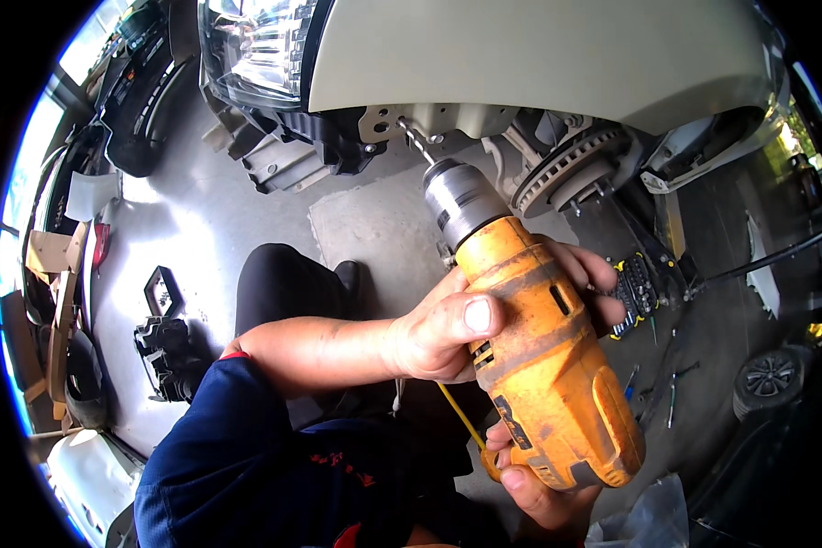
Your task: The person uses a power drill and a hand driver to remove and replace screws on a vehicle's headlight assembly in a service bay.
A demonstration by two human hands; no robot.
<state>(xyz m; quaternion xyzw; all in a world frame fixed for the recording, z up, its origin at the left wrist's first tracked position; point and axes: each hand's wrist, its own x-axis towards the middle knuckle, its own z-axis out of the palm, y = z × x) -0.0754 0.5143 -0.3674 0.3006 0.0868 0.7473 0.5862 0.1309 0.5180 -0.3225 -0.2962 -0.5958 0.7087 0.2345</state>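
Note:
A worn yellow power drill [548, 374] with a silver chuck [461, 196] angles up toward the car. Its bit [419, 144] meets or nearly meets a metal bracket [382, 126] with holes, below the headlight [263, 46] and pale fender [539, 55]. My left hand [443, 333] is wrapped around the drill's front body, thumb on top and fingertips showing on the far side. My right hand [530, 484] holds the drill's lower part from underneath, largely hidden by it.
An exposed brake disc [575, 169] is right of the bit. A socket case [635, 297], loose tools [674, 393] and a wheel [765, 374] lie rightward. Black plastic parts [163, 356], bumpers [142, 110] and wooden pieces [64, 301] are leftward. My knee [274, 283] is below the car's front.

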